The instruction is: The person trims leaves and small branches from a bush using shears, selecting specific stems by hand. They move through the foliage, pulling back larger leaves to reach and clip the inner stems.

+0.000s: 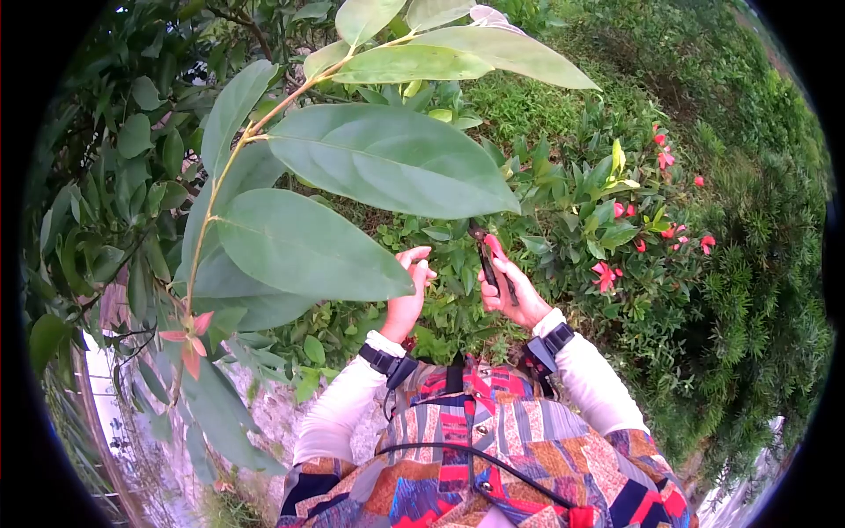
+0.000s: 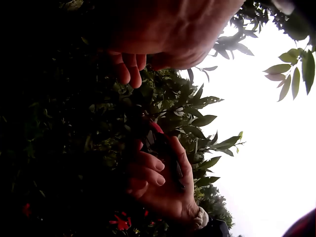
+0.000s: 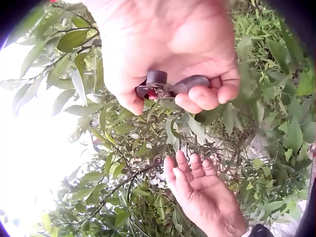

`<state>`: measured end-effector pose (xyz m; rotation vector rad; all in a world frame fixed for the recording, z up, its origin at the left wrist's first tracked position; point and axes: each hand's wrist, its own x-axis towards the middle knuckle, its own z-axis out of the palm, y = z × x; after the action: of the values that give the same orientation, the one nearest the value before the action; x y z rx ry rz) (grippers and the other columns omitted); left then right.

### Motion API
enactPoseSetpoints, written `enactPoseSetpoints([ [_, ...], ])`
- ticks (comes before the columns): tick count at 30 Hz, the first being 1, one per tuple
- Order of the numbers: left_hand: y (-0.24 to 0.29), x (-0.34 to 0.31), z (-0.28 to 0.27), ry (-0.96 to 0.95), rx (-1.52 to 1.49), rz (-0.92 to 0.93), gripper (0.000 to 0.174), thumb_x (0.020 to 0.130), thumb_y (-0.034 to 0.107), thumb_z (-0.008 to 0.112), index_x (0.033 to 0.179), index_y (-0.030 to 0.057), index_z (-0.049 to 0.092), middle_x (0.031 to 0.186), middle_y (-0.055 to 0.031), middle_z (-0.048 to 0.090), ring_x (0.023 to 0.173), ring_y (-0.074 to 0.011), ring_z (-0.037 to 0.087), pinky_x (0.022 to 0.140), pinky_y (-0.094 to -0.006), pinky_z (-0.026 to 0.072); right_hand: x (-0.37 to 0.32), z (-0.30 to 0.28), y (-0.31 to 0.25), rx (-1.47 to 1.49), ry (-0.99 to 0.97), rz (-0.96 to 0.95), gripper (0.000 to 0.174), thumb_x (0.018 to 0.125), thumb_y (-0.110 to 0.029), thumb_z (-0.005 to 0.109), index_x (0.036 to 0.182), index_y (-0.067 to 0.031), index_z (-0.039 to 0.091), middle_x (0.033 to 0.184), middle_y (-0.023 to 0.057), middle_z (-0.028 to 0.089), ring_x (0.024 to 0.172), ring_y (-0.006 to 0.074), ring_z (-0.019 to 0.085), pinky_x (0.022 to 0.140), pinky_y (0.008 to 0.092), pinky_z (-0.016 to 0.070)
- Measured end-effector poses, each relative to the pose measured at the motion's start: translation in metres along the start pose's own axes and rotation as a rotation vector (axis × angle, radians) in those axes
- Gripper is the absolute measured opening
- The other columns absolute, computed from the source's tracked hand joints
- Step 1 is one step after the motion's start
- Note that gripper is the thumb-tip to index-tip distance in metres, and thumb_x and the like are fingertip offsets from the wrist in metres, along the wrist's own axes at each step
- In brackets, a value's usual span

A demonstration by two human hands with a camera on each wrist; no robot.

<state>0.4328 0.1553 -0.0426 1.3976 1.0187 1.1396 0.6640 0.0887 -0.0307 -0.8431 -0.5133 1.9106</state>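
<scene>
Pruning shears [image 1: 489, 255] with dark and red parts are gripped in the right hand [image 1: 518, 297], their head pointing up and away from the body. In the right wrist view that hand [image 3: 173, 49] curls its fingers round the shears [image 3: 185, 85]. The left hand [image 1: 410, 295] is raised a short way to the left, palm turned inward, fingers relaxed and slightly bent. Nothing lies in its palm in the right wrist view, where the left hand [image 3: 205, 197] is near leafy twigs. The left wrist view is dark round the left hand [image 2: 163, 34].
A branch with large green leaves [image 1: 387, 158] hangs close to the head camera at the left and centre. Shrubs with red flowers [image 1: 605, 276] stand at the right. Dense foliage [image 1: 757, 264] lines the far right, and pale ground [image 1: 273, 414] shows at the lower left.
</scene>
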Motion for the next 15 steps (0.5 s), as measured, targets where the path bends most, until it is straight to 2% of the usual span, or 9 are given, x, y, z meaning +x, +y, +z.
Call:
enactPoseSetpoints([
  [2,0.004,0.002,0.001,-0.049,0.053,0.076,0.028,0.102,0.008,0.052,0.129,0.0049,0.060,0.126,-0.0057,0.056,0.086,-0.0095,0.064,0.072,-0.0240,0.0519,0.003,0.004,-0.001,-0.057,0.052,-0.022,0.047,0.100,-0.054,0.050,0.103,-0.0073,0.053,0.074,-0.0011,0.050,0.065,0.0135,0.048,0.063,0.0295,0.0408],
  [3,0.009,0.005,0.002,-0.050,0.052,0.078,0.028,0.102,0.008,0.052,0.129,0.0049,0.060,0.126,-0.0057,0.056,0.086,-0.0095,0.064,0.072,-0.0240,0.0519,0.008,0.000,-0.002,-0.038,0.006,0.027,0.046,0.100,-0.054,0.050,0.103,-0.0080,0.054,0.074,-0.0014,0.051,0.065,0.0135,0.049,0.063,0.0294,0.0409],
  [5,0.018,0.013,0.004,-0.088,0.050,0.107,0.032,0.102,0.008,0.052,0.133,0.0055,0.059,0.134,-0.0074,0.053,0.090,-0.0101,0.065,0.071,-0.0235,0.0525,0.008,0.004,-0.004,-0.030,0.006,0.011,0.046,0.100,-0.054,0.050,0.103,-0.0082,0.054,0.074,-0.0014,0.051,0.065,0.0133,0.049,0.063,0.0293,0.0410],
  [10,0.028,0.025,0.009,-0.127,0.047,0.122,0.036,0.101,0.009,0.052,0.137,0.0071,0.057,0.143,-0.0094,0.049,0.092,-0.0107,0.067,0.068,-0.0228,0.0534,0.009,0.008,-0.007,-0.035,-0.027,0.021,0.045,0.100,-0.054,0.051,0.102,-0.0090,0.054,0.073,-0.0018,0.050,0.064,0.0127,0.048,0.062,0.0289,0.0408],
  [12,0.030,0.027,0.010,-0.142,0.049,0.051,0.036,0.101,0.009,0.052,0.137,0.0070,0.057,0.143,-0.0095,0.049,0.090,-0.0103,0.068,0.066,-0.0217,0.0536,0.008,0.008,-0.006,-0.058,-0.018,0.044,0.044,0.100,-0.053,0.051,0.101,-0.0090,0.054,0.072,-0.0022,0.050,0.063,0.0126,0.048,0.061,0.0287,0.0405],
  [13,0.019,0.030,0.010,-0.138,0.041,0.032,0.036,0.101,0.010,0.053,0.137,0.0072,0.057,0.144,-0.0102,0.048,0.089,-0.0100,0.068,0.061,-0.0209,0.0531,0.007,0.008,-0.007,-0.058,-0.019,0.041,0.044,0.100,-0.053,0.051,0.101,-0.0090,0.054,0.072,-0.0022,0.050,0.063,0.0126,0.048,0.061,0.0287,0.0405],
  [15,-0.005,0.036,0.001,-0.168,0.122,0.013,0.037,0.101,0.010,0.053,0.137,0.0069,0.057,0.143,-0.0103,0.048,0.088,-0.0102,0.068,0.059,-0.0210,0.0526,0.005,0.005,-0.006,-0.142,-0.035,0.054,0.043,0.100,-0.052,0.053,0.101,-0.0091,0.054,0.072,-0.0027,0.049,0.061,0.0112,0.046,0.060,0.0274,0.0383],
])
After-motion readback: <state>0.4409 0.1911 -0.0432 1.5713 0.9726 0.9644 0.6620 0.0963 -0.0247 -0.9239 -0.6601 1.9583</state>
